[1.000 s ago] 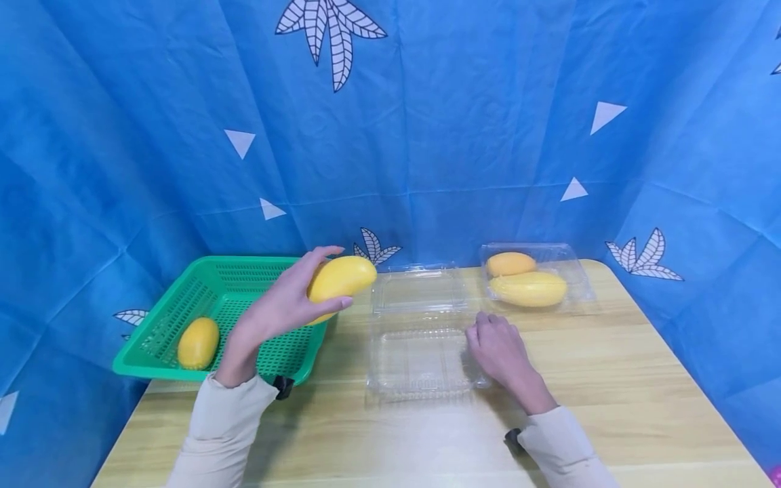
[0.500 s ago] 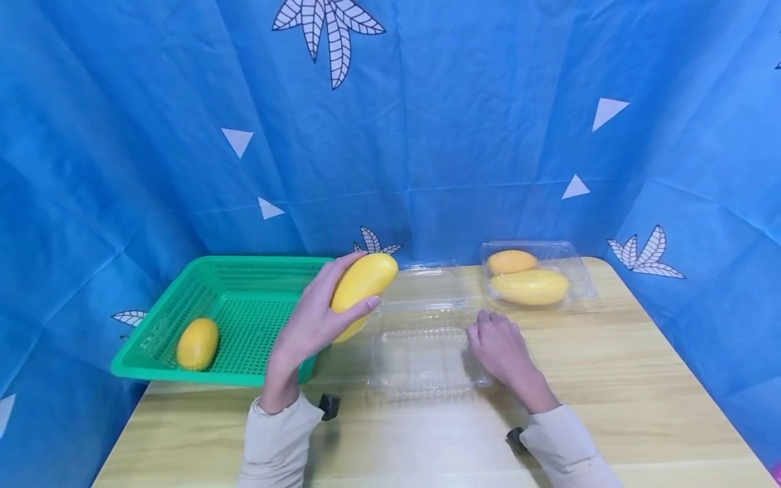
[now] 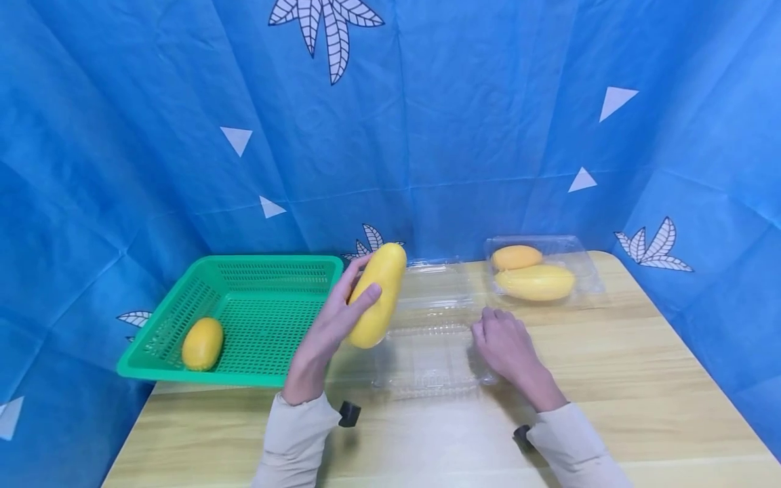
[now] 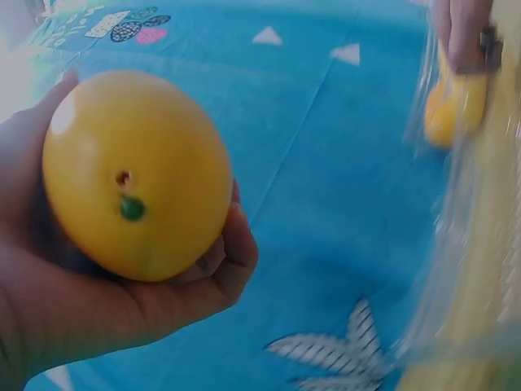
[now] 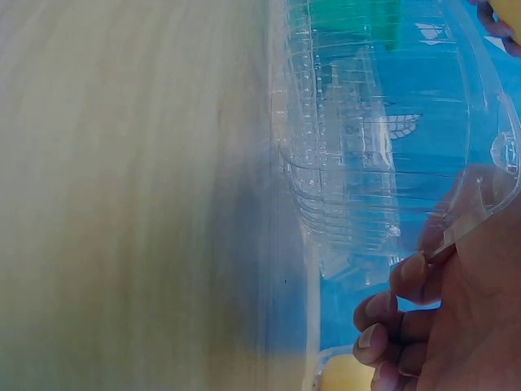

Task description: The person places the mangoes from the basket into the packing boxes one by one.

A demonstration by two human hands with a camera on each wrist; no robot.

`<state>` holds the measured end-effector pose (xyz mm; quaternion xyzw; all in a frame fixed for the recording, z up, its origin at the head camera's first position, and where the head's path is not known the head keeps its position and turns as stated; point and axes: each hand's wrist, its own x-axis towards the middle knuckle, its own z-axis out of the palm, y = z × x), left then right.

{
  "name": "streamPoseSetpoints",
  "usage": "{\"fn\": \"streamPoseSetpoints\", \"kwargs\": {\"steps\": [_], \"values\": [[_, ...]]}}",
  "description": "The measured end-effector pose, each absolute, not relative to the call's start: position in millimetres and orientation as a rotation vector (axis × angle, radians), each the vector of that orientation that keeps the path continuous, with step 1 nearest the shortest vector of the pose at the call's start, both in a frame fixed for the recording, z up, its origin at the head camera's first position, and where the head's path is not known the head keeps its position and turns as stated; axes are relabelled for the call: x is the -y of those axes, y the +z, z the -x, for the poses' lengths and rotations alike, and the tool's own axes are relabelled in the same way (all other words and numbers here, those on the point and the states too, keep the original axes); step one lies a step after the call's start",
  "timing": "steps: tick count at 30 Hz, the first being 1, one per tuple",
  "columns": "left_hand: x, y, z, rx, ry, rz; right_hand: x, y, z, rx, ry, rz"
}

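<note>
My left hand (image 3: 335,315) grips a long, smooth yellow fruit (image 3: 381,291) and holds it up over the left side of a clear plastic clamshell box. In the left wrist view the rounded end of the fruit (image 4: 151,228) faces the camera, showing a small green spot beside a brown scar. The clamshell box (image 3: 427,366) lies on the table with its lid (image 3: 436,281) folded back. At its right side is my right hand (image 3: 506,342); in the right wrist view the thumb and a finger pinch the rim of the box (image 5: 480,216), the other fingers curled.
On the left a green slotted basket (image 3: 274,379) contains one orange-yellow fruit (image 3: 203,343). Another clear box (image 3: 579,261) at the back right holds an orange fruit (image 3: 515,257) and a longer yellow one (image 3: 537,282). A blue patterned cloth (image 3: 476,122) hangs behind the wooden table (image 3: 641,379).
My left hand has carried the yellow fruit rightward from over the basket's edge to the clamshell box, turning it more upright. My right hand keeps its place at the box's side.
</note>
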<state>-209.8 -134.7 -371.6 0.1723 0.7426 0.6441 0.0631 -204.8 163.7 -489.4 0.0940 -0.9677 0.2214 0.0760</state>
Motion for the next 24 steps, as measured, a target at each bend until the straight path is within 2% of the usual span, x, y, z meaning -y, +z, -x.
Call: {"fn": "streamPoseSetpoints", "kwargs": {"steps": [8,24], "values": [[120,-382,215,-1.838,2.113,-0.294,-165,-490,205,2.901,0.664,-0.278],[115,-393,219,-1.732,2.027,-0.410,-164,-487,204,2.903,0.682,-0.267]]}}
